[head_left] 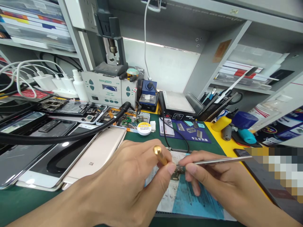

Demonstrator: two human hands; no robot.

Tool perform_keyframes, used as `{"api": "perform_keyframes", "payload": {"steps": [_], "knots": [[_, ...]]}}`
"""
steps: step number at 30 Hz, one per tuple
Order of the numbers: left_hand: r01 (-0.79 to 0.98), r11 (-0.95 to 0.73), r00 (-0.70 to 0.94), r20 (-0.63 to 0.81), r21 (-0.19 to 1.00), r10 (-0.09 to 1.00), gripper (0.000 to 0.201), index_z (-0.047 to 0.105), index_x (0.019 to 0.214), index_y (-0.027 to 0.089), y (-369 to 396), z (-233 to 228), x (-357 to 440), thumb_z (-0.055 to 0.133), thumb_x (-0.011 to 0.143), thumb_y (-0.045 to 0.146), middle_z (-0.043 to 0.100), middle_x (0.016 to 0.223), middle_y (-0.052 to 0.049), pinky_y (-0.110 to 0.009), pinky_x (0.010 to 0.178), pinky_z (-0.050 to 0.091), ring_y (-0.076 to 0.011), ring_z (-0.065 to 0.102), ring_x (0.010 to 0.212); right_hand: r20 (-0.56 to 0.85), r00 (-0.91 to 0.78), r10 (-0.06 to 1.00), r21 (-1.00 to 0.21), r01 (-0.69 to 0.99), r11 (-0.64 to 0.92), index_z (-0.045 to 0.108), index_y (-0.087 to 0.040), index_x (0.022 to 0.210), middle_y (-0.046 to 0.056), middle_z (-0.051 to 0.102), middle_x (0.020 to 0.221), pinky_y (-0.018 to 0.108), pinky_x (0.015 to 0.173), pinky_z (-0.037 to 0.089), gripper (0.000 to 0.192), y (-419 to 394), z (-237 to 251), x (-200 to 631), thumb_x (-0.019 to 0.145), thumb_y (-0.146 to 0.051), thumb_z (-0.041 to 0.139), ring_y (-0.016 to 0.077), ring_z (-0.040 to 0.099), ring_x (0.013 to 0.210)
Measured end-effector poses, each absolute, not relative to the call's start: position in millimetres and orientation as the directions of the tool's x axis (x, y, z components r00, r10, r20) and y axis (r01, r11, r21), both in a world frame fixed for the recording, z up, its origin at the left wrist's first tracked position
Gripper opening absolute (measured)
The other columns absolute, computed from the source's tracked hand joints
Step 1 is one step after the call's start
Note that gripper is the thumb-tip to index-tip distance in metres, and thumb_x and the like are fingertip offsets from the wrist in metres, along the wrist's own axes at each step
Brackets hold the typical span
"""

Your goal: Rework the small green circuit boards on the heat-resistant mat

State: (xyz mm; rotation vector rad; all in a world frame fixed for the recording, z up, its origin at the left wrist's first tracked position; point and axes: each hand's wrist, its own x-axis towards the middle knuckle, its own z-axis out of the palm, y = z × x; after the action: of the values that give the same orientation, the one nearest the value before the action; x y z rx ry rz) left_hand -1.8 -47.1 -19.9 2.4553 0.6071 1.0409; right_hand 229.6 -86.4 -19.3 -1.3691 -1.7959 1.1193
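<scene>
My left hand grips a gold-handled tool between thumb and fingers, its tip hidden behind the thumb. My right hand holds thin metal tweezers whose tips meet a small dark circuit part. Both hands pinch close around that part, above a white and blue work pad on the green mat.
Several phones and phone backs lie at the left under a thick black hose. A soldering station, a tray of parts, a solder paste tin and a black heater plate stand behind. Tools fill the right side.
</scene>
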Motion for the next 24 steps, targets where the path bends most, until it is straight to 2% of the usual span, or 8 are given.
{"api": "perform_keyframes", "payload": {"steps": [6, 12, 16, 19, 24], "knots": [[0.229, -0.823, 0.622, 0.572, 0.52, 0.535, 0.015, 0.058, 0.082, 0.014, -47.1, -21.2, -2.1, 0.049, 0.094, 0.011, 0.055, 0.07, 0.001, -0.024, 0.052, 0.036, -0.009, 0.048, 0.058, -0.05, -0.27, 0.962, -0.887, 0.454, 0.081, 0.075, -0.019, 0.095, 0.003, 0.067, 0.079, 0.025, 0.056, 0.051, 0.031, -87.3, -17.3, 228.8, 0.1, -0.044, 0.058, 0.0141, 0.064, 0.061], [0.241, -0.819, 0.616, 0.57, 0.521, 0.544, 0.016, 0.058, 0.08, 0.015, -48.6, -18.3, -2.1, 0.049, 0.093, 0.01, 0.058, 0.072, 0.0, -0.023, 0.054, 0.039, -0.01, 0.052, 0.062, -0.064, -0.194, 0.979, -0.915, 0.403, 0.02, 0.076, -0.02, 0.093, 0.002, 0.066, 0.076, 0.025, 0.054, 0.049, 0.03, -89.7, -17.8, 225.5, 0.096, -0.047, 0.063, 0.0138, 0.062, 0.06], [0.244, -0.819, 0.607, 0.577, 0.519, 0.546, 0.016, 0.058, 0.081, 0.014, -48.7, -18.4, -1.5, 0.049, 0.093, 0.01, 0.057, 0.072, 0.0, -0.022, 0.053, 0.039, -0.0088, 0.051, 0.061, -0.047, -0.149, 0.988, -0.924, 0.382, 0.014, 0.074, -0.021, 0.094, 0.0, 0.064, 0.068, 0.022, 0.041, 0.036, 0.028, -88.4, -18.1, 225.9, 0.097, -0.047, 0.063, 0.0095, 0.05, 0.047], [0.247, -0.82, 0.611, 0.574, 0.516, 0.545, 0.015, 0.058, 0.081, 0.014, -48.6, -19.6, -2.2, 0.049, 0.093, 0.011, 0.057, 0.072, 0.0, -0.022, 0.053, 0.039, -0.009, 0.053, 0.062, -0.024, -0.141, 0.99, -0.912, 0.408, 0.036, 0.073, -0.021, 0.092, -0.001, 0.062, 0.063, 0.023, 0.038, 0.03, 0.029, -87.1, -17.5, 227.2, 0.097, -0.048, 0.063, 0.0078, 0.041, 0.04], [0.237, -0.821, 0.613, 0.576, 0.518, 0.541, 0.015, 0.058, 0.083, 0.015, -48.3, -18.3, -2.9, 0.049, 0.094, 0.011, 0.059, 0.074, 0.0, -0.021, 0.055, 0.042, -0.0095, 0.056, 0.065, 0.006, -0.093, 0.996, -0.873, 0.485, 0.05, 0.073, -0.022, 0.085, 0.002, 0.062, 0.062, 0.027, 0.044, 0.039, 0.036, -86.4, -18.3, 228.6, 0.097, -0.054, 0.059, 0.0152, 0.054, 0.05]]}}
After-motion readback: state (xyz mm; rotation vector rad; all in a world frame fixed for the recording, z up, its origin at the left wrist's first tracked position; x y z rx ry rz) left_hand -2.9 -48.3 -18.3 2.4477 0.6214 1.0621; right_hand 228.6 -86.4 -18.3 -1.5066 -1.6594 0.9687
